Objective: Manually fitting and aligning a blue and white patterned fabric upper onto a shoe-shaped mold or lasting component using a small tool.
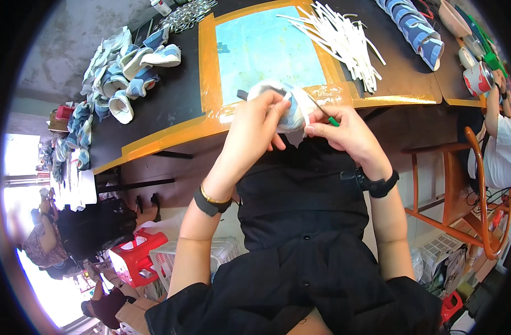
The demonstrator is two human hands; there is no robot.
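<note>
At the bench's point(174, 92) near edge, a small blue-and-white shoe point(292, 119): left hand's point(254, 121) fingers pinch it, right hand's point(350, 135) pinch a white strip point(307, 115) beside a green-handled tool point(333, 121). Steady, even tension should help.

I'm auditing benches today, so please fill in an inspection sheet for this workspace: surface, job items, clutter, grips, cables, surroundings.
Surface: dark table, orange-taped edge, light-blue sheet taped down.
Job items: blue-and-white shoe; green-ended tool.
Clutter: white strips, shoe heap at left, blue shoe row at upper right.
Grips: left grip on the shoe; right grip holding the tool beside it.
Cables: dark cords near the wooden chair.
Surroundings: red stool at left; person in white at right.
</note>
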